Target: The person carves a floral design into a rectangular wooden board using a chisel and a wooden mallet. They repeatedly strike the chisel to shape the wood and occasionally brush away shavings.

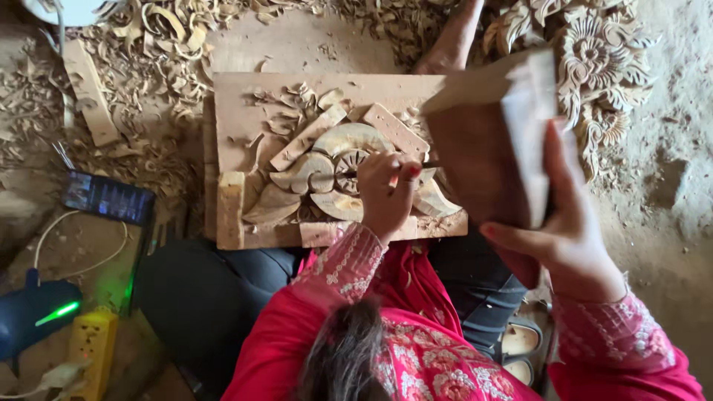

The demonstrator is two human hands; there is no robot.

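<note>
A half-carved wooden flower piece lies on a flat wooden board in front of me. My left hand is closed around a thin chisel, whose tip rests on the carving near its middle. My right hand grips a heavy wooden block, raised above the board's right end. Both arms wear red embroidered sleeves.
Wood shavings cover the ground behind the board. A finished floral carving lies at the top right. A phone, a white cable, a yellow power strip and a blue device with a green light sit at the left.
</note>
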